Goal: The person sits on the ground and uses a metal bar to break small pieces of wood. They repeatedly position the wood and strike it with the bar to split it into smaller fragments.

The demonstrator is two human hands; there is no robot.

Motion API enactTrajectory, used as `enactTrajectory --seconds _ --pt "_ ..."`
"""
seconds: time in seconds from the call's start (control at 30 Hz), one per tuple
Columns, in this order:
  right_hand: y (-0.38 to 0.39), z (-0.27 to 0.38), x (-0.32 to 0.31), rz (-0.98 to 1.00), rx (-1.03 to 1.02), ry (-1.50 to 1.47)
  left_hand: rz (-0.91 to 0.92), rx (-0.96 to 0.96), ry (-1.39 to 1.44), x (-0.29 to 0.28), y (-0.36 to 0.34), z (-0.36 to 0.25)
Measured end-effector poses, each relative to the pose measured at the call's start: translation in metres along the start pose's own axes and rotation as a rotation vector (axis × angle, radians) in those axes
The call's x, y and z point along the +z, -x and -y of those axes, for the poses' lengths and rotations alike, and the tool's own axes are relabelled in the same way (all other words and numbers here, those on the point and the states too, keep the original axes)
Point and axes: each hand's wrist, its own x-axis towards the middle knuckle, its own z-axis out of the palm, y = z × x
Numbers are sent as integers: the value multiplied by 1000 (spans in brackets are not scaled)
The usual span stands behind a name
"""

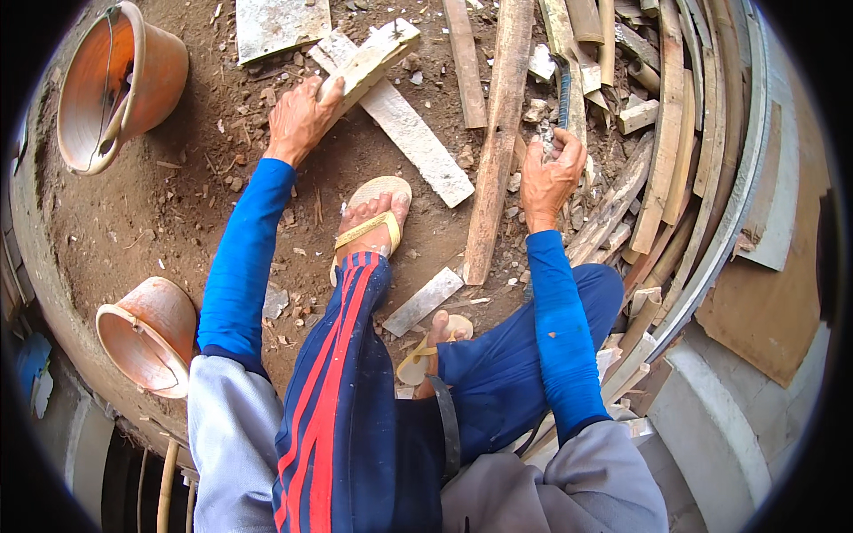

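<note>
My left hand (300,123) is closed around a short wooden block (382,60), and what looks like a nail sticks up near its far end. Under that block, a whitish board (413,138) lies slantwise on the dirt. My right hand (552,176) is closed with its fingers curled at the near end of a dark bluish ribbed metal bar (564,93). The bar's far end bends over to the left. A long rough plank (499,142) lies between my hands, just left of the right one.
Two orange buckets (164,75) (169,311) lie tipped at the left. Many wood strips (680,133) are piled along the right, against a curved pale edge (755,178). A short board piece (424,300) lies by my sandalled feet. A pale slab (283,27) lies at the far side.
</note>
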Motion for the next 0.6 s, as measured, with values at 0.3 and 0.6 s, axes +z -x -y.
enactTrajectory --seconds 0.3,0.6 --pt "29 -64 -5 59 -53 377 -31 -56 39 -17 7 -40" --pt "-61 68 111 245 -357 307 -8 -113 -22 -14 9 -58"
